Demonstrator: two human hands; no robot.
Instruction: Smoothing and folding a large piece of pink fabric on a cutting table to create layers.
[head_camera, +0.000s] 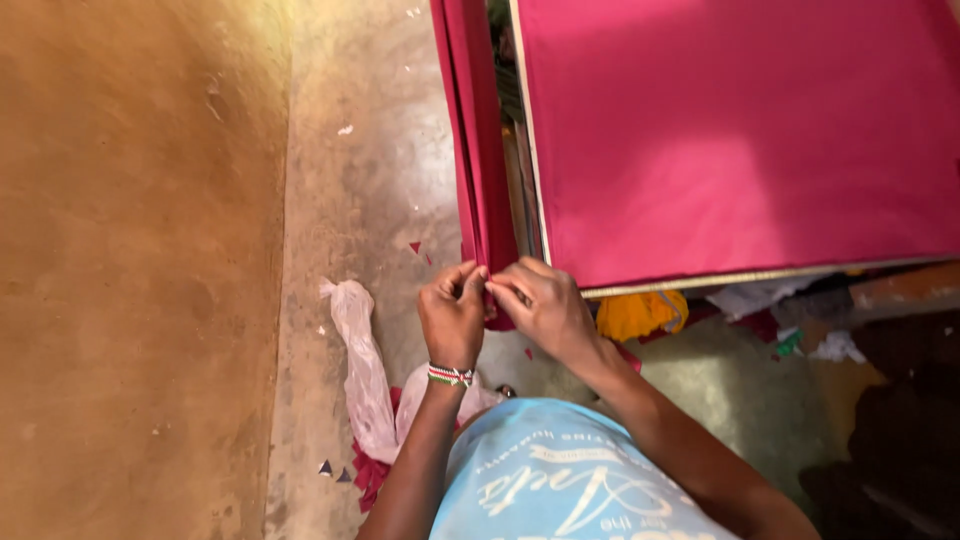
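Head view, looking straight down. Left hand (452, 318) and right hand (545, 308) side by side, near centre, just off the near-left corner of the table (700, 279). Both pinched shut on the lower end of the hanging cloth (478, 150), fingertips (478, 272) of the two hands almost touching at the fold. Beaded wristband (450, 375) on the left wrist.

Hanging cloth: magenta, folded in several layers, dropping over the table's left edge as a narrow strip running far to near. Lower end bunched between the hands, a bit showing below them. Same magenta cloth sheet (740, 130) spread flat over the tabletop, reaching the near edge; pale trim line visible along near and left edges. Narrow dark gap between hanging strip and table edge, contents too dark to tell.

Under the near table edge: yellow fabric bundle (640, 313) just right of the right hand, more mixed scraps (800, 340) further right, crowded.

Left of the hands: bare concrete floor (350, 180), wide open strip from near to far. Further left, tan wall (140, 270) meeting the floor in a straight line. White plastic bag (362, 370) lying on the floor near-left of the left hand, close to the forearm. Small magenta offcuts (370, 472) beside it, plus tiny chips near the cloth.

Light blue shirt (560, 490) at the near edge.
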